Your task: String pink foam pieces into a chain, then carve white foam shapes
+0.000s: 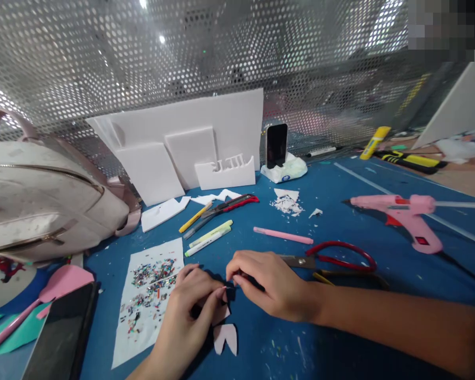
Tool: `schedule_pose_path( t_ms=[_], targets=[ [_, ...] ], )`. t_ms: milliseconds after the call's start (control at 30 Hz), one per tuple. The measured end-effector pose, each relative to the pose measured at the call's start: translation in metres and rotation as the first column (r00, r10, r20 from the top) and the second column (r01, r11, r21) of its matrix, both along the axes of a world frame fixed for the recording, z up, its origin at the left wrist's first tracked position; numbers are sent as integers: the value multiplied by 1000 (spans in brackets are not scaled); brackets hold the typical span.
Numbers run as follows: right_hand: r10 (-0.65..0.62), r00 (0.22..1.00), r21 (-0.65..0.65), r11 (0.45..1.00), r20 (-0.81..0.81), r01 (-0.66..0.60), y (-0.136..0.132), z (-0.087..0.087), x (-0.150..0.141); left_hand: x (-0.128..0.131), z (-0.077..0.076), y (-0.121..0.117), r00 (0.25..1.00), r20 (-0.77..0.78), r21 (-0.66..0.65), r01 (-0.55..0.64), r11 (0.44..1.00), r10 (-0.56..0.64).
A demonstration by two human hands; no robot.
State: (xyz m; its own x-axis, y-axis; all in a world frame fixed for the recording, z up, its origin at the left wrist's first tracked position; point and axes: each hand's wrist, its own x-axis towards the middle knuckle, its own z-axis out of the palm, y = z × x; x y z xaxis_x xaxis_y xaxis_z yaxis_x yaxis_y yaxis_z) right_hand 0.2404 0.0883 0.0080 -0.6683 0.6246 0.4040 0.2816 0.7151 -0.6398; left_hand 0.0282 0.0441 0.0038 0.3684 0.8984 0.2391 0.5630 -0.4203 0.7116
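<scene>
My left hand (193, 301) is closed, thumb and fingers pressed on a small pale pink cut-out piece (221, 314) that is mostly covered. Just to its right, my right hand (267, 282) is closed in a pinch; what its fingertips hold is too small to make out. A fine pale strand seems to run between the fingertips of both hands. Below them lies a pale pink cut-out (225, 338) with two points. Left of my left hand, a white sheet (122, 338) carries many tiny coloured bits. Scissors (348, 258) with red handles lie partly behind my right wrist.
A pink glue gun (404, 208) rests at right. Pens (283, 235), a red utility knife (237, 203) and white foam boards (229, 119) are farther back. A phone (277, 145) leans on a wipes pack (291, 171). At left are a backpack (51, 195) and a dark phone (61, 332).
</scene>
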Motion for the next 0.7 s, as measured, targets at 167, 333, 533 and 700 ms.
schedule_pose_path(
  t_ms=[167,333,533,700],
  targets=[
    [-10,1000,11,1000,24,10,2,2,0,0,0,1,1000,16,-20,-12,1000,12],
    [-31,999,15,999,20,31,0,-2,-2,0,1,1,1000,11,-13,-8,1000,8],
    [-193,957,102,979,217,174,18,41,14,0,4,-1,999,23,0,-30,1000,30],
    [-451,673,329,891,586,312,66,78,73,0,3,-1,999,29,4,-19,1000,19]
  ],
)
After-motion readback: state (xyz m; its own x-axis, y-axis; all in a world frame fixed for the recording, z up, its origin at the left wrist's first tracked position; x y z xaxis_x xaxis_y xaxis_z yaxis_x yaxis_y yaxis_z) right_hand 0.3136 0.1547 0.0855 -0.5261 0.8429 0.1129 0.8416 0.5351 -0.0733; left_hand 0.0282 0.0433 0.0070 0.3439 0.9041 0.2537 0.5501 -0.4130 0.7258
